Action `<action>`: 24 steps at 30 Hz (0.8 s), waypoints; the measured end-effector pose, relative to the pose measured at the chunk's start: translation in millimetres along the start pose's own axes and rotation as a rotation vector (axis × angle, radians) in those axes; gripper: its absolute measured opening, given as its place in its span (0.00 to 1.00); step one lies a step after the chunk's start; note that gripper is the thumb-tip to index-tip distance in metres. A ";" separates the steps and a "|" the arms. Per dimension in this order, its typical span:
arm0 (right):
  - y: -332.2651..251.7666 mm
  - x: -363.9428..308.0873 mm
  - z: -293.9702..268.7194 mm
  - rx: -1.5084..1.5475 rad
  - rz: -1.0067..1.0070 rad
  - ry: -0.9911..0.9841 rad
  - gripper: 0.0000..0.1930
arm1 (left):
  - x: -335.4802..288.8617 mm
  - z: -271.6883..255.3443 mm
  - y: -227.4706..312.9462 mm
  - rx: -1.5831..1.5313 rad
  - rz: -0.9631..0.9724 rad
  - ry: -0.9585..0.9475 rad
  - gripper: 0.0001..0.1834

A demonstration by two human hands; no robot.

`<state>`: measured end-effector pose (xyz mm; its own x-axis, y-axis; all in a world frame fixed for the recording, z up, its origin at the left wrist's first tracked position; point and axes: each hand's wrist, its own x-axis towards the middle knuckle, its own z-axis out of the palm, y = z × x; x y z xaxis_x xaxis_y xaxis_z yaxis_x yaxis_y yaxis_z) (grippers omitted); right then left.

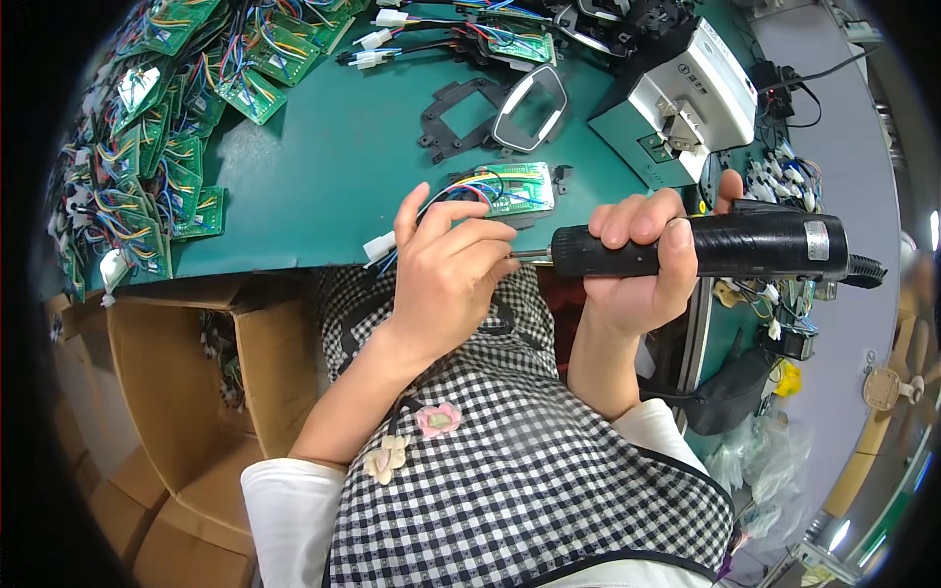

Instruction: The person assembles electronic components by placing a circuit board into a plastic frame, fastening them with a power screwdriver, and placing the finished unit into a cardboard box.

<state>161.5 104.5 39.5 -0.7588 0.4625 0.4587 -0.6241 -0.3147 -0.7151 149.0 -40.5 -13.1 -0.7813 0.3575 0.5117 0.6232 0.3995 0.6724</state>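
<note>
My right hand [642, 257] is wrapped round a black electric screwdriver [745, 245], held level with its bit [530, 254] pointing left. At the bit's tip, the thumb and forefinger of my left hand [441, 265] are pinched together; whatever lies between them is hidden. The other left fingers are raised and bent. Just beyond my hands, on the green mat [323, 186], lies a green circuit board [522, 188] with coloured wires and a white connector [379, 247]. Further back rest a black plastic frame [461, 118] and a grey-rimmed bezel [530, 110] with a rectangular opening.
Many wired circuit boards [181, 167] are heaped at the left. A white screw feeder [691, 93] stands at the right back, with wire bundles [784, 181] beside it. More wired boards [515, 41] lie at the back. An open cardboard box [176, 392] sits below the table's left edge.
</note>
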 end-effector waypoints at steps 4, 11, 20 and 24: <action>0.9 1.7 -4.6 0.048 0.042 0.004 0.36 | 1.2 -2.9 -7.3 -0.120 -0.060 -0.068 0.06; -6.0 5.3 -2.4 0.038 0.038 -0.046 0.26 | 0.3 1.9 -5.8 -0.269 -0.144 0.031 0.08; 0.3 6.8 -2.1 0.047 0.036 0.027 0.34 | 12.2 -10.7 -2.6 -0.061 -0.147 -0.109 0.38; 11.7 10.8 9.3 -0.163 -0.053 -0.095 0.38 | 14.4 5.2 -19.3 0.222 -0.154 -0.139 0.45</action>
<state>144.3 98.2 41.0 -0.7447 0.3921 0.5401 -0.6310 -0.1501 -0.7611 125.9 -38.7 -21.5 -0.8644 0.3841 0.3244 0.5021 0.6275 0.5951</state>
